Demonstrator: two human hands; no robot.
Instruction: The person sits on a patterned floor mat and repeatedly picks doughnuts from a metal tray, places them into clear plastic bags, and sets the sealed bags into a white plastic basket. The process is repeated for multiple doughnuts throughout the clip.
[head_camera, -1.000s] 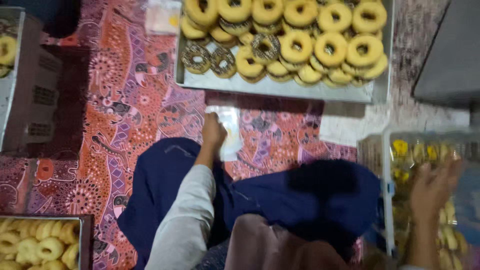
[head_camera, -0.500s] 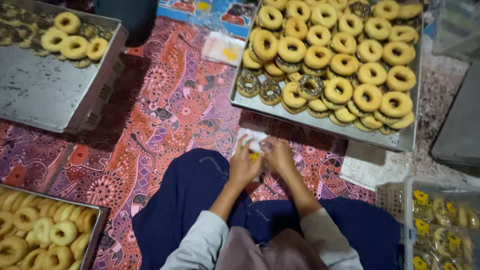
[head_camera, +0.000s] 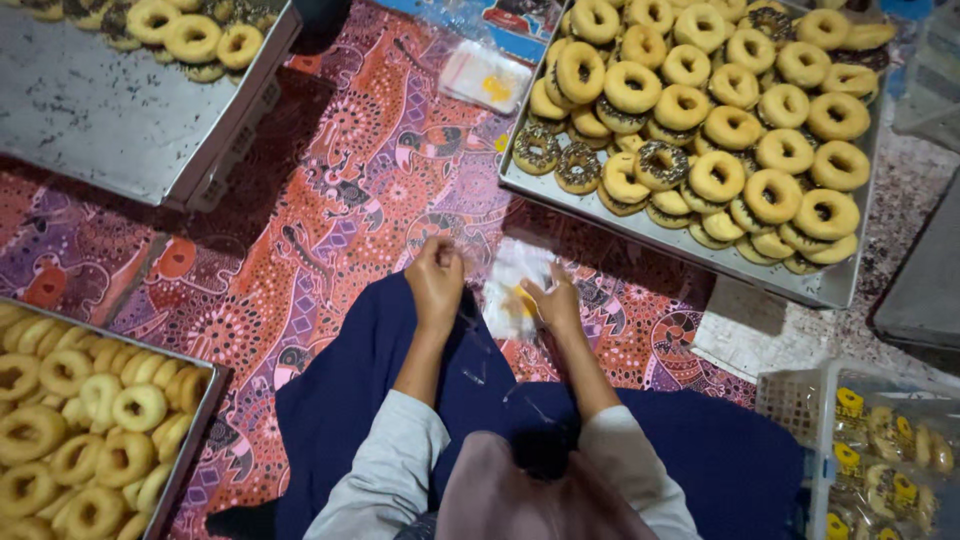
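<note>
Both hands worked a clear plastic bag (head_camera: 512, 285) over the patterned floor mat (head_camera: 330, 200). The left hand (head_camera: 436, 280) pinched its upper edge; the right hand (head_camera: 553, 302) touched its other side. A steel tray (head_camera: 660, 240) of ring doughnuts (head_camera: 700, 110) lay just beyond, near the mat's far edge.

1. Your left hand (head_camera: 436, 283) was out in front of your lap, fingers curled in, pinching something small.
2. Your right hand (head_camera: 553, 300) sat just beside it, palm turned down, fingers bent into a loose grip.
3. Both forearms ran forward from your body and drew close at the wrists.
4. Grey sleeves covered your arms to mid-forearm, leaving both wrists bare.
</note>
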